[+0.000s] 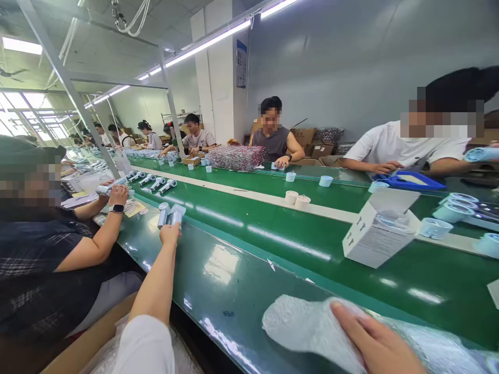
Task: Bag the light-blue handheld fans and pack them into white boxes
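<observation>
My left hand (pixel 170 235) reaches out over the near side of the bench, its fingers closed round a light blue handheld device (pixel 176 214). Right beside it is another pale blue tubular piece (pixel 163 214); whether I hold that too, I cannot tell. Low on the right, my right hand (pixel 374 335) grips a whitish bubble-wrap bag (pixel 307 322) with thumb and fingers. What the bag contains is not clear. More clear wrap (pixel 432 340) lies to the right of that hand.
A green conveyor belt (pixel 273 228) runs past the bench (pixel 218 291). On it stand an open white box (pixel 378 234), cream cups (pixel 298 199) and several dark-ended devices (pixel 158 184). A co-worker (pixel 89 239) sits close on my left; others work across the belt.
</observation>
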`<state>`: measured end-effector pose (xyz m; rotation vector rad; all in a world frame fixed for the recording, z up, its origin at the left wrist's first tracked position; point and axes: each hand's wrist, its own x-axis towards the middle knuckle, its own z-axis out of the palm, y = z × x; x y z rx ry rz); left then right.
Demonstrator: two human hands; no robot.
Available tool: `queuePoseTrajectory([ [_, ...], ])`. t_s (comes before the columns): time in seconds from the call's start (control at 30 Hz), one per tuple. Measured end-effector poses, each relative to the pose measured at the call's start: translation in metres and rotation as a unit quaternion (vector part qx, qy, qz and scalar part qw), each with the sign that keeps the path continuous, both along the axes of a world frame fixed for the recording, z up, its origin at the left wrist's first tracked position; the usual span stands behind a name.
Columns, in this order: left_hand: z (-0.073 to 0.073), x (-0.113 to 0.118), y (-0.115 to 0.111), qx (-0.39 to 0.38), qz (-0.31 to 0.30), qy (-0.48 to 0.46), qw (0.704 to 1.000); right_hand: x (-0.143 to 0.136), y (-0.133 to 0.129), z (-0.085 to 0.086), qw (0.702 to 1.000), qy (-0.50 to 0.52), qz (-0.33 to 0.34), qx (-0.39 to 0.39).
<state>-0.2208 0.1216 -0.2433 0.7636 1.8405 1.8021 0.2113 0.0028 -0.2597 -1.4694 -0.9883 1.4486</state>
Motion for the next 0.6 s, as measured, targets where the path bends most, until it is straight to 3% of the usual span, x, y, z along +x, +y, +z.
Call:
queuePoseTrajectory([
  [0.1, 0.0, 0.062, -0.03, 0.023, -0.063, -0.071, 0.995, -0.029, 0.013, 0.017, 0.998, 0.038, -0.04, 0.019],
  [0.17, -0.001, 0.117, -0.067, 0.041, -0.127, -0.123, 0.983, -0.048, 0.018, 0.022, 0.996, 0.064, -0.051, 0.036],
  [0.27, -0.004, 0.201, -0.135, 0.076, -0.268, -0.317, 0.907, -0.066, 0.015, 0.025, 0.988, 0.141, -0.064, 0.021],
  [0.37, -0.01, 0.263, -0.189, 0.044, -0.354, -0.357, 0.863, -0.067, -0.002, 0.028, 0.962, 0.268, -0.049, -0.014],
  [0.47, -0.025, 0.296, -0.213, 0.02, -0.372, -0.307, 0.876, -0.055, -0.026, 0.03, 0.922, 0.369, -0.05, -0.111],
  [0.53, -0.035, 0.305, -0.219, 0.007, -0.37, -0.281, 0.885, -0.044, -0.042, 0.027, 0.895, 0.415, -0.064, -0.151],
  [0.6, -0.041, 0.304, -0.224, -0.022, -0.387, -0.261, 0.884, -0.035, -0.054, 0.02, 0.882, 0.441, -0.081, -0.144],
])
